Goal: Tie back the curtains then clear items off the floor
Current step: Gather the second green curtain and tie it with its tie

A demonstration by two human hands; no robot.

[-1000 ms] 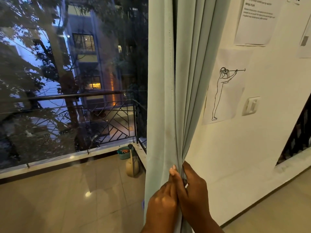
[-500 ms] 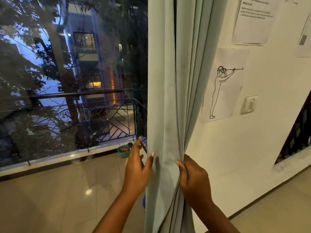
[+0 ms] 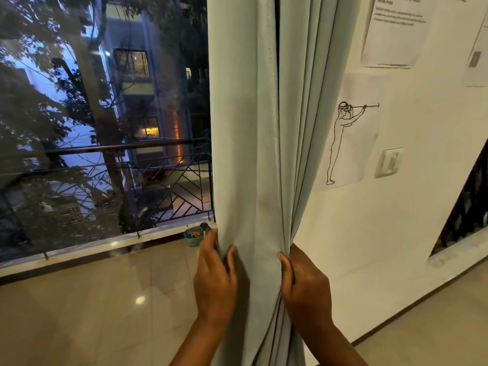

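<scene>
We gather the curtain (image 3: 253, 159) beside the wall (image 3: 412, 207), left hand (image 3: 215, 278) pinching its window-side edge, right hand (image 3: 306, 283) clamped on the folds (no tie visible yet), bunching it narrow for tying.

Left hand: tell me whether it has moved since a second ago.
Yes. The left hand went leftward from beside the right hand to the curtain's window-side edge.

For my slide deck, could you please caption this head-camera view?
Left hand and right hand gather the pale curtain beside the window.
</scene>
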